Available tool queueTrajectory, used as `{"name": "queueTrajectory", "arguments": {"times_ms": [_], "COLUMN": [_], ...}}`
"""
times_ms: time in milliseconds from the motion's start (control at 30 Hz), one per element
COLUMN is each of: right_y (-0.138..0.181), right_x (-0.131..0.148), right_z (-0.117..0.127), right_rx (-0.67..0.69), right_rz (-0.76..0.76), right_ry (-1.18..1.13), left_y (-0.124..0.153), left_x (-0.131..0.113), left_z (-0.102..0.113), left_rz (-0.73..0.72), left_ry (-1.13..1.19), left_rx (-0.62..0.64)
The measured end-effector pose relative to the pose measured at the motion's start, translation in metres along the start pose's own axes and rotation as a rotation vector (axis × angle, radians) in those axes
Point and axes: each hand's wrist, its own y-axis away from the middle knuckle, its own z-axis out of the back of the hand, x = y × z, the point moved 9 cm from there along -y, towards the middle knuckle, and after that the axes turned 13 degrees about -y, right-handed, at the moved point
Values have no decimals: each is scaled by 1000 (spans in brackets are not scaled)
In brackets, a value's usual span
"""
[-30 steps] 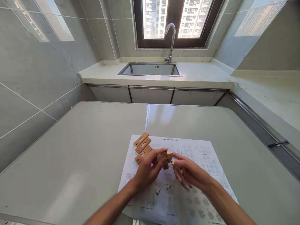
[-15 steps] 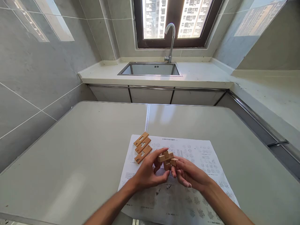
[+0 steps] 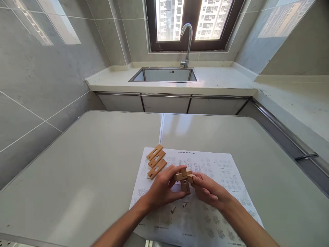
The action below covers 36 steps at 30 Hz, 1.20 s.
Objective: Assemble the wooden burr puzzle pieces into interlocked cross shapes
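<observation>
Both my hands hold a small cluster of interlocked wooden puzzle pieces (image 3: 184,177) just above a printed instruction sheet (image 3: 218,171). My left hand (image 3: 161,188) pinches the cluster from the left with thumb and fingers closed on it. From the right, my right hand (image 3: 209,190) grips the same cluster, fingers curled round one piece. Three flat notched wooden pieces (image 3: 156,160) lie side by side on the sheet's far left corner, just beyond my left hand.
The sheet lies on a pale grey table (image 3: 89,164) with a seam down its middle. Beyond it a white counter (image 3: 218,82) carries a steel sink (image 3: 164,74) and a tap (image 3: 186,41) under a window. Tiled wall stands at left.
The wooden cluster has been turned slightly in my hands and sits a little lower. My right fingers have closed in round it. The three flat pieces have not moved.
</observation>
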Motion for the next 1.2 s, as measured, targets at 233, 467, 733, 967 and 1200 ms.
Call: {"name": "queueTrajectory", "arguments": {"times_ms": [233, 467, 733, 967, 1200], "right_y": [0, 1, 4, 16, 20], "right_x": [-7, -8, 18, 42, 48], "right_z": [4, -2, -4, -19, -28], "right_rx": [-24, -14, -188, -260, -214], "right_rz": [-50, -45, 238, 563, 591], "right_ry": [44, 116, 224, 818, 955], "left_y": [0, 1, -5, -6, -5], "left_x": [0, 0, 1, 5, 5], "left_z": [-1, -5, 3, -1, -1], "left_rz": [-13, -21, 103, 225, 191], "left_ry": [-11, -10, 185, 426, 390], "left_rx": [-30, 7, 4, 88, 95]}}
